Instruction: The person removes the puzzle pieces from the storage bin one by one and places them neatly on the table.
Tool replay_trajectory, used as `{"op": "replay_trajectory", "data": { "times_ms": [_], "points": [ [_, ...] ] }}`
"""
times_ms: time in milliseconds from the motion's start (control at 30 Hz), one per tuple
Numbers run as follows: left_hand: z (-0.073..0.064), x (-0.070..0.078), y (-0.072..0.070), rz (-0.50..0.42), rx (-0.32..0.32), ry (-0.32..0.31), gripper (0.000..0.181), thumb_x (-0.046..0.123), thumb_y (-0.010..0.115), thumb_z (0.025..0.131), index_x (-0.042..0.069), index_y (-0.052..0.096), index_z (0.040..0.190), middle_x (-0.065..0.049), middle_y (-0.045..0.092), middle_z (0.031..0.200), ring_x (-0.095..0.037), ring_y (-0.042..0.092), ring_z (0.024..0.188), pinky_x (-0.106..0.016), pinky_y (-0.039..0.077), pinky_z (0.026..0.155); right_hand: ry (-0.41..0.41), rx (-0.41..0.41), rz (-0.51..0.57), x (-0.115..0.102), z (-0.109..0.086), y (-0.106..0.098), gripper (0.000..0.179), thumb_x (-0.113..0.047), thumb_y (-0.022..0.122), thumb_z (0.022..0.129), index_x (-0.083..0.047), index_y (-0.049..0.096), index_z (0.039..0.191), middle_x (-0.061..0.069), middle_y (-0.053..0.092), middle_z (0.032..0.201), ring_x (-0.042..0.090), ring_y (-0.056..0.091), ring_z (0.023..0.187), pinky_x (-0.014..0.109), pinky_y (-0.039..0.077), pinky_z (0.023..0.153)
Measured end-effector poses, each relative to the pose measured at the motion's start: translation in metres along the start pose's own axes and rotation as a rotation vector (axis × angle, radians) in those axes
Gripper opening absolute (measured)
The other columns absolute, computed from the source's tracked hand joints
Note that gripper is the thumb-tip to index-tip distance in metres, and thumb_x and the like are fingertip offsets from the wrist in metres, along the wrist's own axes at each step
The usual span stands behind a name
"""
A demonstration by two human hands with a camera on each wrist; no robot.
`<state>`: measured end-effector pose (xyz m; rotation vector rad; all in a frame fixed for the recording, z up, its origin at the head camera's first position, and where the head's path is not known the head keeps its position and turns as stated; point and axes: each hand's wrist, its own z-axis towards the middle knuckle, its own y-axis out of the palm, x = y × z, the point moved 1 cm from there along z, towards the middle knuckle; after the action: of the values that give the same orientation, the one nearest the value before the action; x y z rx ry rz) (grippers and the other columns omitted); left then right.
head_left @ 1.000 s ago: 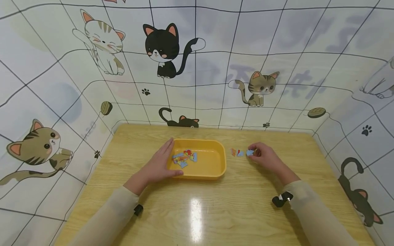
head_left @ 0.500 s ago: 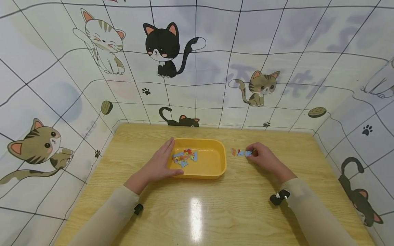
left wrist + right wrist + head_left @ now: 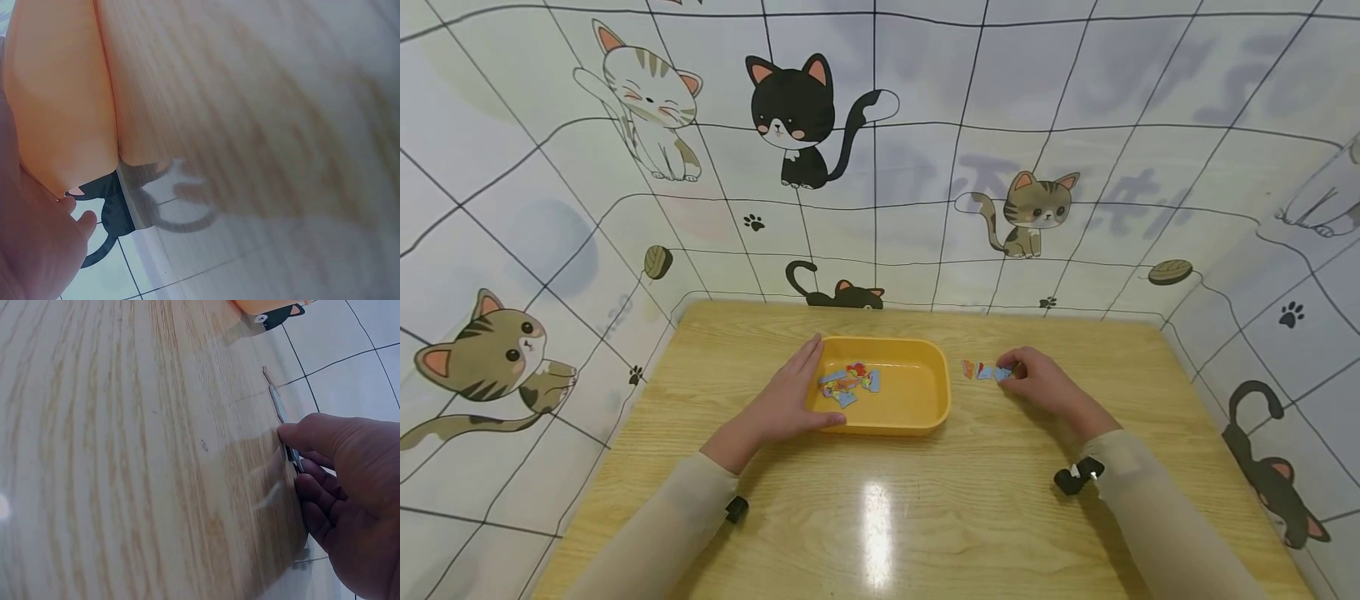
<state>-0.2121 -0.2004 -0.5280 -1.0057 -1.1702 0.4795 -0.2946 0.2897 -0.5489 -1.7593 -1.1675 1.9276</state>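
Observation:
In the head view, my left hand rests against the left end of a yellow plastic tray. Its fingers lie straight along that end, and the thumb touches the near rim. Several puzzle pieces printed in blue, red and yellow lie inside, bunched at the left. On the table, my right hand pinches a light blue puzzle piece between thumb and fingers, partly hiding it. An orange piece and a blue piece with red lie in a row just left of it.
All this is on a wooden table with a bright light reflection near the front. White walls with a grid and cartoon cats rise behind it and at both sides. Small black devices are worn on both wrists.
My right hand has slid slightly left with the light blue piece, bringing it up beside the row. The left hand and the tray have stayed in place.

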Motion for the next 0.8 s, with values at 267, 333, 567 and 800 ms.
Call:
{"op": "replay_trajectory", "data": {
  "times_ms": [267, 333, 567, 800],
  "points": [
    [0.0, 0.0, -0.001, 0.0, 0.003, 0.003, 0.138, 0.065, 0.09, 0.085, 0.003, 0.008, 0.177, -0.01, 0.002, 0.187, -0.035, 0.007, 0.171, -0.063, 0.019, 0.133, -0.009, 0.007, 0.023, -0.001, -0.002, 0.0, 0.037, -0.016, 0.079, 0.105, 0.0, 0.07, 0.136, 0.016, 0.067, 0.127, 0.026, 0.061, 0.104, 0.042, 0.053, 0.089],
    [0.0, 0.0, 0.0, 0.006, 0.0, -0.002, 0.137, 0.065, 0.089, 0.086, 0.003, 0.008, 0.177, -0.009, 0.002, 0.187, -0.034, 0.007, 0.171, -0.061, 0.019, 0.133, -0.002, 0.008, 0.031, -0.001, -0.002, -0.001, 0.037, -0.016, 0.08, 0.104, -0.001, 0.071, 0.137, 0.016, 0.067, 0.129, 0.027, 0.061, 0.104, 0.042, 0.053, 0.089],
    [0.0, 0.001, -0.001, 0.001, 0.009, 0.013, 0.138, 0.066, 0.089, 0.085, 0.001, 0.009, 0.177, -0.013, 0.005, 0.186, -0.036, 0.009, 0.17, -0.063, 0.02, 0.133, -0.011, 0.011, 0.04, -0.002, -0.005, -0.003, 0.042, -0.015, 0.082, 0.103, 0.0, 0.07, 0.14, 0.016, 0.067, 0.131, 0.028, 0.061, 0.108, 0.043, 0.054, 0.091],
    [0.0, 0.0, 0.0, -0.008, -0.002, -0.005, 0.138, 0.066, 0.089, 0.085, 0.003, 0.008, 0.177, -0.011, 0.003, 0.187, -0.034, 0.008, 0.171, -0.062, 0.019, 0.133, -0.038, 0.059, 0.024, -0.01, -0.008, -0.008, 0.042, -0.016, 0.083, 0.102, 0.001, 0.071, 0.138, 0.018, 0.07, 0.127, 0.03, 0.063, 0.107, 0.041, 0.055, 0.087]
  ]
}}
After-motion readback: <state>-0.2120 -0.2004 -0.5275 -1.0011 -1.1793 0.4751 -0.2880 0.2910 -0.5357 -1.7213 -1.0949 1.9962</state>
